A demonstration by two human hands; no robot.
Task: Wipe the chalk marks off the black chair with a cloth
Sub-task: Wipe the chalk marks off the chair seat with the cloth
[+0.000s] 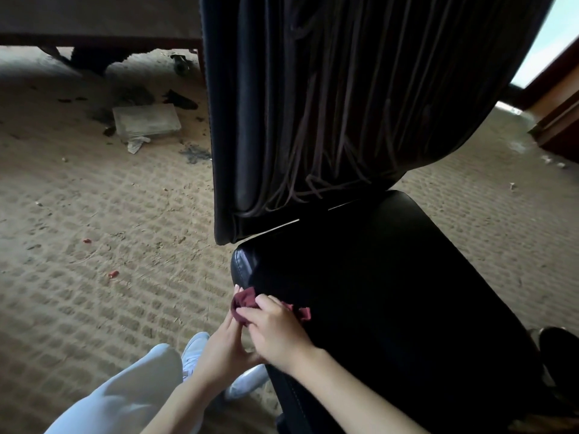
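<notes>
The black chair fills the right of the head view, seat toward me and backrest rising behind it. Long brownish chalk marks run down the backrest. A dark red cloth sits bunched at the seat's near left corner. My right hand pinches the cloth from above with curled fingers. My left hand holds the cloth from the left side, fingertips under the bunch. Both hands meet beside the seat's left edge.
Dirty beige carpet surrounds the chair. A flat grey slab with paper scraps and dark debris lies at the back left, below a furniture edge. My pale trousers and white shoes are under my hands. Wooden furniture stands at right.
</notes>
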